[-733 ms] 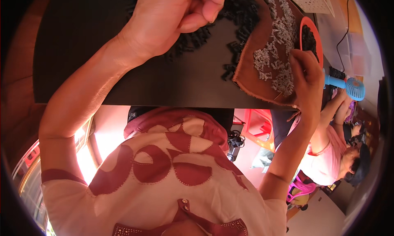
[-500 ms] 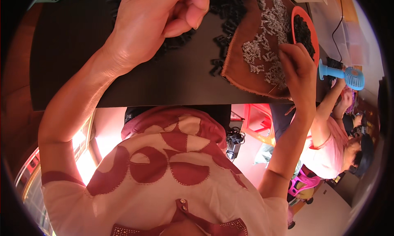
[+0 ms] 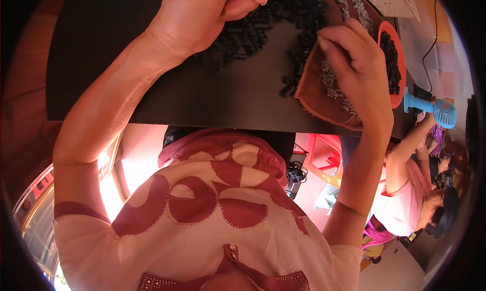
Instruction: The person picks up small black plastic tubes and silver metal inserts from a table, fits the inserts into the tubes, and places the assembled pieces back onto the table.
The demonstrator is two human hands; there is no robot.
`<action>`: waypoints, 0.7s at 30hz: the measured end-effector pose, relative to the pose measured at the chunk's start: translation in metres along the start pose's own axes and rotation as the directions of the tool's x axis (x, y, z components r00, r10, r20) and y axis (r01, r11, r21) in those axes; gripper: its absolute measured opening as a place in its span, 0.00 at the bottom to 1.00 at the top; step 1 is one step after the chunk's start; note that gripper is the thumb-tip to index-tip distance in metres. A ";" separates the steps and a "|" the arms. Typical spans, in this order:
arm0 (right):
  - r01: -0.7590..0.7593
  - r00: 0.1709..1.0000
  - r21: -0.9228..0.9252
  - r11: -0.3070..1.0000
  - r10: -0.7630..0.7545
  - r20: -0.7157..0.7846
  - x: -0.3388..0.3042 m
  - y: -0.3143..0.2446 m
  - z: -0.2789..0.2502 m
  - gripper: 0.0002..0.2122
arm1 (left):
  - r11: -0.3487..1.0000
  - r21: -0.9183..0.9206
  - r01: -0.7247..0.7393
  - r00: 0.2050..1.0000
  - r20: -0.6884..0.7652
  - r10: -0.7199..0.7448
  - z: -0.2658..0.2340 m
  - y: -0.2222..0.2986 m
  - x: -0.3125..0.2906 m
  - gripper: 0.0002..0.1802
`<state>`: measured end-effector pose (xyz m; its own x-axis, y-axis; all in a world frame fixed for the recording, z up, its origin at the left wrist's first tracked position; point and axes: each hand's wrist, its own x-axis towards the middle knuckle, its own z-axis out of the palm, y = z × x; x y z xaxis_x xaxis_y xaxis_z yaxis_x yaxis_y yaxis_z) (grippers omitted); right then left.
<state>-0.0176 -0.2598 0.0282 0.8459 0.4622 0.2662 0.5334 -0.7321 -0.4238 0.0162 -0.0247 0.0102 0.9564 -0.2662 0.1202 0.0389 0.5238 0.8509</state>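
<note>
My left hand [image 3: 202,17] is closed above the dark table, its fingertips partly cut off by the upper edge; what it holds, if anything, is hidden. Beneath and beside it lies a loose heap of small black tube-shaped pieces [image 3: 248,40]. To the right, my right hand [image 3: 357,58] hovers above a brown cloth [image 3: 316,91], thumb and forefinger pinched together. Nothing large enough to name shows between them. Small silvery coils that look like springs [image 3: 328,74] are spread over the cloth, partly behind this hand.
An orange bowl [image 3: 400,53] of black pieces stands right of my right hand. Beyond it are a blue handheld fan [image 3: 443,113] and a pale perforated basket [image 3: 387,0]. A person in pink [image 3: 400,210] sits at the right. The table's front edge [image 3: 228,128] runs before me.
My right hand has moved up and left, from over the springs toward the cloth's edge beside the black pieces. My left hand stays closed near the top. The whole view has shifted slightly.
</note>
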 end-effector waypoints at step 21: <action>0.127 0.987 -0.087 0.988 -0.134 -0.091 0.020 -0.012 0.019 0.12 | 0.992 -0.029 0.124 0.992 0.022 -0.123 0.005 -0.004 -0.001 0.22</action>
<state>-0.0072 -0.2320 0.0220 0.7630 0.5091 0.3982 0.6342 -0.7085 -0.3095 0.0140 -0.0305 0.0089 0.9376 -0.3468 0.0259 0.1653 0.5101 0.8441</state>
